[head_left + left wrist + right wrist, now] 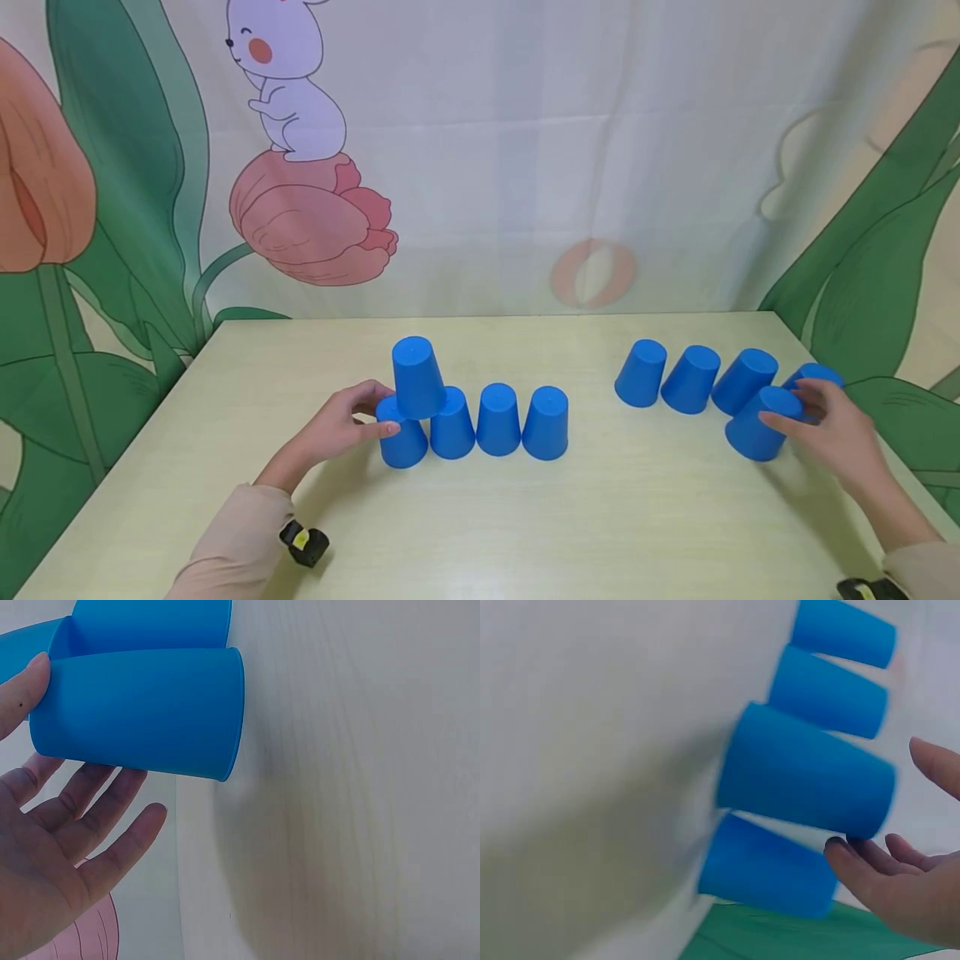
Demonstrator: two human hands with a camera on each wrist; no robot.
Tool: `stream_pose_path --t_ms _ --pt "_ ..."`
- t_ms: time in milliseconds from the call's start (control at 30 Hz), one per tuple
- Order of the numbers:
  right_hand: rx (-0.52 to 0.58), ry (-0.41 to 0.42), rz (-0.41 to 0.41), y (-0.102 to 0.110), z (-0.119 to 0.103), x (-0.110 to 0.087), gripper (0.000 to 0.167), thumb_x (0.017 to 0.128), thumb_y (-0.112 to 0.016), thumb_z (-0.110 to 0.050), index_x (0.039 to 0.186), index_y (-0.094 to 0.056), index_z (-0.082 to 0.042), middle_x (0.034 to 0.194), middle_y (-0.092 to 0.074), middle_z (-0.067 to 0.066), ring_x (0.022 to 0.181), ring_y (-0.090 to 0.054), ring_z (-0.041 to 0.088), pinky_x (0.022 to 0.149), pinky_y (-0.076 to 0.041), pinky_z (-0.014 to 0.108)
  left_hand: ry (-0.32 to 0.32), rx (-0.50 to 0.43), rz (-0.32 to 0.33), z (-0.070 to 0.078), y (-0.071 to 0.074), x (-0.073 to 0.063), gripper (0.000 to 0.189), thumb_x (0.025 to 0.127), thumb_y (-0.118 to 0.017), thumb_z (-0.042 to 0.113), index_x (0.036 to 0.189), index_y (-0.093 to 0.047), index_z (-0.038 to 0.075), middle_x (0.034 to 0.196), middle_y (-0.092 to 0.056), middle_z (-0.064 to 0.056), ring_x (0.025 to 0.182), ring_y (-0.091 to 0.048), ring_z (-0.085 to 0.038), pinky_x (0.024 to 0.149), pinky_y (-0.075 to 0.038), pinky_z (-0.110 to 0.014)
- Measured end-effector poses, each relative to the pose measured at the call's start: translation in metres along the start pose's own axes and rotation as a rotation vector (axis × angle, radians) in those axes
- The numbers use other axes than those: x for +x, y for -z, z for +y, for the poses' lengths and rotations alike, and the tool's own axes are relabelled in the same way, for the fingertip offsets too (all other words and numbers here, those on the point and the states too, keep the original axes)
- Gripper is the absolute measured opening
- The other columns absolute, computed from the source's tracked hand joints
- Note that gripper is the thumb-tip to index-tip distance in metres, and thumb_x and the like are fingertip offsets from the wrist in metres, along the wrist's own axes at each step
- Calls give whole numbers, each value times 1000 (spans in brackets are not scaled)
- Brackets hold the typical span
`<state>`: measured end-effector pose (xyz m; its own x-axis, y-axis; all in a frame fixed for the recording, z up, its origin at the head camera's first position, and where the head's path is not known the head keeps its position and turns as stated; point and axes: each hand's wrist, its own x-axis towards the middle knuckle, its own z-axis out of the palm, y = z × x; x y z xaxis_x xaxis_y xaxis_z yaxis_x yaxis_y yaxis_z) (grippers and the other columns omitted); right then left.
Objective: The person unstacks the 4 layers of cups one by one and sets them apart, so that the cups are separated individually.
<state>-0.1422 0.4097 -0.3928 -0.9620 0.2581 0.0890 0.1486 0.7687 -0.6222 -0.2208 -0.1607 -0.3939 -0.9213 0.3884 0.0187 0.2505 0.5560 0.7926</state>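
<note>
My left hand (347,427) holds the leftmost blue cup (405,446) of a left row between thumb and fingers. All these cups stand upside down. Another blue cup (418,379) sits raised over this cup and its neighbour (452,425). In the left wrist view the thumb presses near the base of the held cup (142,712), and the fingers lie along its other side. My right hand (840,429) is at a blue cup (761,429) in front of the right row. The right wrist view shows fingertips at this cup's (806,772) base edge and the thumb apart from it.
Two more cups, one middle (498,421) and one at the end (546,425), continue the left row. The right row has several upside-down cups (690,381), the last (813,375) partly hidden by my hand. A printed curtain (480,167) hangs behind the table (525,525).
</note>
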Motion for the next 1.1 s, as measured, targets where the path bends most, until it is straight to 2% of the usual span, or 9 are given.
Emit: stream_pose_path --t_ms 100,167,400,733,1100 --pt "18 27 51 4 -17 -7 82 84 -60 -44 138 -23 6 132 -36 32 112 -40 50 80 -39 60 3 0 1 0 0 0 47 80 -70 29 116 -52 3 107 -60 -11 100 -56 -29 81 -48 -44" --pt "69 60 36 9 -30 -12 80 86 -60 -39 138 -21 7 133 -31 36 113 -34 56 83 -33 65 5 -1 1 0 0 -1 47 80 -70 29 116 -52 3 107 -60 -11 100 -56 -29 82 -47 -44" --pt "98 118 16 11 -67 -25 74 87 -59 -36 138 -25 4 136 -31 33 118 -29 55 88 -29 65 10 1 -1 1 0 -1 47 80 -70 29 116 -52 3 106 -60 -11 99 -56 -29 81 -47 -44" --pt "143 229 -28 -7 -97 -25 71 85 -64 -33 137 -30 3 134 -37 29 120 -34 48 92 -30 59 2 0 1 0 0 -1 48 80 -70 31 116 -53 3 106 -60 -10 98 -56 -27 81 -48 -43" --pt "165 304 -64 -24 -137 -27 69 82 -67 -35 134 -37 -2 132 -42 25 119 -38 46 92 -34 58 5 -6 -2 -1 0 0 48 80 -70 30 116 -53 4 107 -60 -10 99 -56 -28 81 -47 -43"
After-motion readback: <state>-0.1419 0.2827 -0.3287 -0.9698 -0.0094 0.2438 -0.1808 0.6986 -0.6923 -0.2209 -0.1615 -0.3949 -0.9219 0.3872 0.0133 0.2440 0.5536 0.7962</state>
